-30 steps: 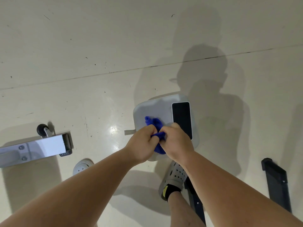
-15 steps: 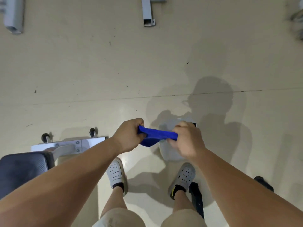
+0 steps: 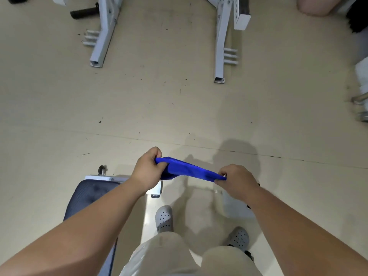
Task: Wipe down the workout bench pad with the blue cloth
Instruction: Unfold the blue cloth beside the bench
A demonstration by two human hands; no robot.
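Nearest: the person stands with grey clogs [image 3: 163,218] on the floor, just right of the bench. Bench pad [image 3: 89,194] is low left, dark, textured, rounded at its far end; the left forearm covers much of it. White bench frame [image 3: 123,178] and a small wheel [image 3: 102,169] stick out past that end.

Left grip [image 3: 146,170]: fingers curled tight round one bunched end of the blue cloth [image 3: 189,169]. Right grip [image 3: 237,181]: thumb and fingers pinch the other end. The cloth is pulled taut between them in the air, right of the pad's far end and not touching it.

Handling, a judgement: the cloth is light, soft and limp, and sags if let go. Best folded or wadded into one palm, pressed flat on the pad. The pad looks firm and grippy, not fragile.

Room: a grey floor unit [image 3: 235,208] sits under the right arm, a trip risk. Open floor [image 3: 179,116] beyond. White rack legs [image 3: 103,36] stand well apart, far ahead.
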